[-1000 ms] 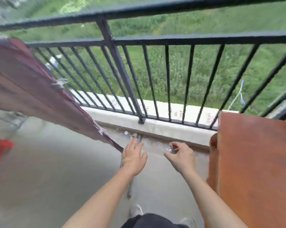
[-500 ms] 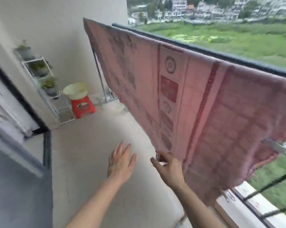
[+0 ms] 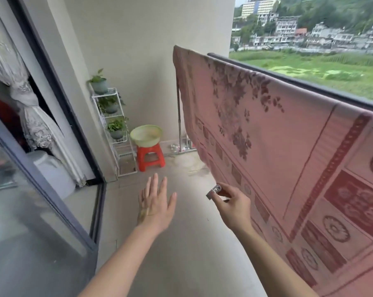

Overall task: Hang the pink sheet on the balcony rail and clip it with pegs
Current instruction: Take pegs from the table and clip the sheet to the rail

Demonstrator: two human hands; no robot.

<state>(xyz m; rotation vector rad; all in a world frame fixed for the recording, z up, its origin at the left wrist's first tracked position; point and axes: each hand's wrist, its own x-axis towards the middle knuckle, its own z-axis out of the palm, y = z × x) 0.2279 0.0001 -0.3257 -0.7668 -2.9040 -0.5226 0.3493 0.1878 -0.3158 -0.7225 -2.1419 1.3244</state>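
While my right hand (image 3: 232,205) pinches what looks like a peg (image 3: 213,190) beside the pink sheet (image 3: 267,129) draped over the rail (image 3: 309,85), my left hand (image 3: 155,202) spreads flat, empty.

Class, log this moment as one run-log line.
sheet: draped over rail | right hand: pinches peg | left hand: open, empty | next: likely clip sheet

Pink sheet (image 3: 267,142) noted as matt woven cloth with darker print. Rail (image 3: 309,86) seen as dark matt metal. Peg (image 3: 213,190): shiny silvery metal. Stool (image 3: 150,156): red glossy plastic; basin (image 3: 146,135): pale smooth plastic. Rack (image 3: 117,144): white coated wire. Floor (image 3: 181,243): smooth grey matt. Curtain (image 3: 34,121): white lace cloth.
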